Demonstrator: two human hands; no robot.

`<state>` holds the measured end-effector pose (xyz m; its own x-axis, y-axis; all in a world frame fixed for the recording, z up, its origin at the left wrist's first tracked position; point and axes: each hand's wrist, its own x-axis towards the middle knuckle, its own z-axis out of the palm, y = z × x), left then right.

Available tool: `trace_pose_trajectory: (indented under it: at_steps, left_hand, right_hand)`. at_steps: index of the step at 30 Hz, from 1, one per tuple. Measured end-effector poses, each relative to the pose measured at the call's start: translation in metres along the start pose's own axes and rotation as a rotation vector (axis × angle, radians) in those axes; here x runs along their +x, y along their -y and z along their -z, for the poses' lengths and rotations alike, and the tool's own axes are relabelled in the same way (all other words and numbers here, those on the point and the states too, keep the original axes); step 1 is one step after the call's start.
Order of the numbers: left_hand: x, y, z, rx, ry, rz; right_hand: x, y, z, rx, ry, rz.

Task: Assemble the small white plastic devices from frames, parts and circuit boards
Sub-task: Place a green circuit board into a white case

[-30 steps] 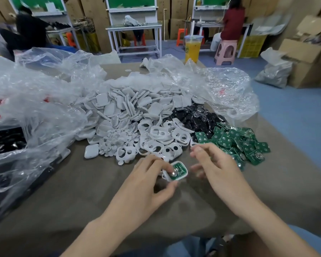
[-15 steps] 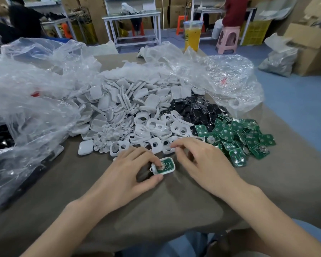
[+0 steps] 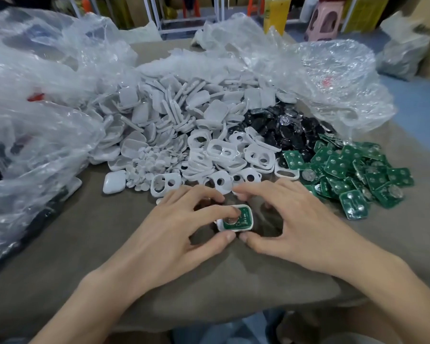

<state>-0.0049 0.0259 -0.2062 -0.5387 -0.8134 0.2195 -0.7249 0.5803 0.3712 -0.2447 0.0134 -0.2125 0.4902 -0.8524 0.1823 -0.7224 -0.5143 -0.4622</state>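
1. The left hand (image 3: 181, 227) pinched the white frame (image 3: 250, 218) between thumb and forefinger, the fingertip now pressing on the circuit board (image 3: 243, 218) inside it.
2. The right hand (image 3: 298, 219) had closed in, with its thumb at the frame's near edge. Whether it truly gripped, I could not tell.
3. Tilted a second earlier, the frame lay flat on the table (image 3: 109, 244), so the board was probably being seated.
4. The spare frames (image 3: 224, 155) and green boards (image 3: 353, 175) lay just beyond.

Two bare hands: left hand (image 3: 174, 232), right hand (image 3: 291, 224). Fingers slender, nails short and plain. Left forearm (image 3: 90, 301) bare from wrist to frame edge at 7 o'clock. Right forearm (image 3: 382, 294) likewise bare, out to 5 o'clock. At 6 o'clock, below desk (image 3: 85, 244) edge, patch of blue fabric (image 3: 233, 331), maybe trouser leg, too blurred to tell.
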Motion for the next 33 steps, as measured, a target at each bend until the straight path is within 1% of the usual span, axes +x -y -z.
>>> trace_pose_trajectory:
  at_steps: [8, 16, 19, 22, 28, 33]
  left_hand:
    - [0.006, 0.003, 0.001, -0.079, -0.046, 0.009]
    - [0.022, 0.006, 0.011, 0.071, 0.087, -0.090]
    - [0.025, 0.008, 0.012, 0.117, 0.096, -0.133]
    - [0.025, 0.011, 0.013, 0.107, 0.099, -0.149]
    - [0.027, 0.009, 0.012, 0.133, 0.093, -0.157]
    - [0.028, 0.007, 0.012, 0.111, 0.106, -0.137]
  right_hand:
    - [0.002, -0.004, -0.001, 0.036, 0.021, 0.000]
    - [0.002, -0.005, 0.002, 0.031, 0.043, -0.011]
    - [0.002, -0.005, 0.003, 0.030, 0.040, -0.009]
    - [0.002, -0.005, 0.003, 0.033, 0.045, -0.012]
    - [0.003, -0.004, 0.003, 0.042, 0.052, -0.004]
    - [0.003, -0.006, 0.003, 0.042, 0.053, 0.013]
